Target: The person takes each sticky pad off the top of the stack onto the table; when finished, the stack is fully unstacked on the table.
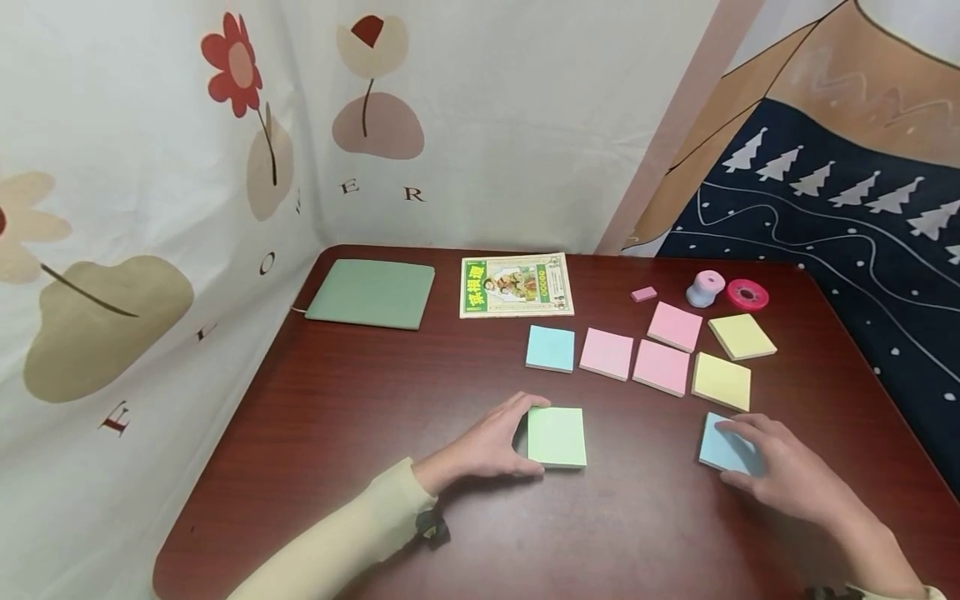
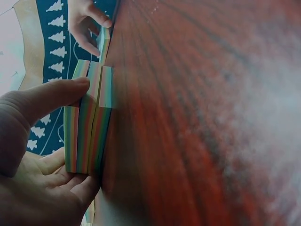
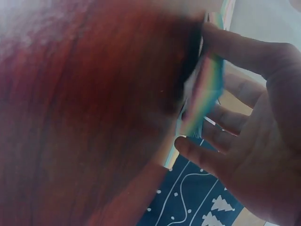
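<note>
Both hands rest on the dark red wooden table (image 1: 360, 417) in the head view. At the table's near middle, the left hand (image 1: 491, 442) curls its thumb and fingers round the left edge of a square green pad of sticky notes (image 1: 557, 436) lying flat. Near the right edge, the right hand (image 1: 780, 467) lies over a square blue pad of sticky notes (image 1: 722, 446), fingers bent across its top and sides. Beyond them sit a second blue pad (image 1: 550, 347), three pink pads (image 1: 660, 367) and two yellow pads (image 1: 722, 380). Further back are a green folder (image 1: 371, 293), a picture booklet with a green border (image 1: 516, 285), a small pink eraser (image 1: 643, 293), a lilac tape dispenser (image 1: 705, 288) and a red tape roll (image 1: 747, 294).

Seen from the left wrist, the left hand (image 2: 42, 160) grips the green pad (image 2: 89, 127), whose side shows rainbow-striped layers; the thumb presses one edge and the fingertips (image 2: 84, 186) hold the opposite one. Far off, the right hand (image 2: 87, 23) holds the blue pad (image 2: 103, 42).

From the right wrist, the right hand (image 3: 254, 122) pinches the blue pad (image 3: 204, 94) between thumb and curled fingers, one edge down on the table (image 3: 84, 117).
</note>
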The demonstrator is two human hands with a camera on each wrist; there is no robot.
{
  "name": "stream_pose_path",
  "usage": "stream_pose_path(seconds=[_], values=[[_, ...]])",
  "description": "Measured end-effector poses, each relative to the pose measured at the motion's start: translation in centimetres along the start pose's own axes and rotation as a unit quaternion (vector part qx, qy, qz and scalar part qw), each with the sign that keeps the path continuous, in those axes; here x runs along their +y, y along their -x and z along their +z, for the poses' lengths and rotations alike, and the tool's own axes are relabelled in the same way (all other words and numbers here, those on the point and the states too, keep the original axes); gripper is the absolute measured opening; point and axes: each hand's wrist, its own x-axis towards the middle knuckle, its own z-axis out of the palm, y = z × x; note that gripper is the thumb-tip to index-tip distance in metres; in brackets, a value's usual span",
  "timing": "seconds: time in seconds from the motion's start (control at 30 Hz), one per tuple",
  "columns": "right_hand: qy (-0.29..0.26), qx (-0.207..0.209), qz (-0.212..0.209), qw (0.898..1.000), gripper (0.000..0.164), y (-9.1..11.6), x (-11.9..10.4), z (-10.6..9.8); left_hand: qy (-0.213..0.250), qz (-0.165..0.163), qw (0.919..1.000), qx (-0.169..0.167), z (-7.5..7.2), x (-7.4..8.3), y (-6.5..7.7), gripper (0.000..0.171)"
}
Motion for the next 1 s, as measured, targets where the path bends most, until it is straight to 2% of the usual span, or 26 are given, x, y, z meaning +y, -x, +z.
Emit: stream_pose_path(seconds=[0.23, 0.4, 0.5, 0.57, 0.7, 0.83, 1.0], values=[[0.012, -0.031, 0.028, 0.999, 0.076, 0.0, -0.1, 0.1, -0.003, 0.0, 1.0, 0.003, 0.1, 0.0, -0.1, 0.087], [0.032, -0.039, 0.026, 0.998, 0.075, -0.1, -0.4, -0.6, -0.001, -0.002, 1.0, 0.002, 0.1, 0.0, -0.1, 0.087], [0.038, -0.041, 0.028, 0.998, 0.074, -0.3, -1.3, -1.4, 0.001, -0.002, 1.0, 0.002, 0.1, 0.0, 0.0, 0.086], [0.031, -0.028, 0.017, 0.999, 0.07, -0.6, -2.2, -1.8, 0.002, -0.002, 1.0, 0.003, 0.0, 0.0, 0.0, 0.087], [0.008, 0.009, -0.047, 0.999, 0.058, -1.9, -5.0, -1.8, 0.001, -0.005, 1.0, 0.003, 0.0, 0.0, 0.0, 0.087], [0.001, 0.037, -0.143, 0.989, 0.051, -4.1, -8.1, -0.4, -0.001, -0.006, 1.0, 0.003, 0.0, 0.0, 0.0, 0.088], [0.007, 0.018, -0.212, 0.977, 0.058, -6.4, -11.8, 2.6, -0.003, 0.001, 1.0, 0.001, 0.0, 0.0, -0.1, 0.09]])
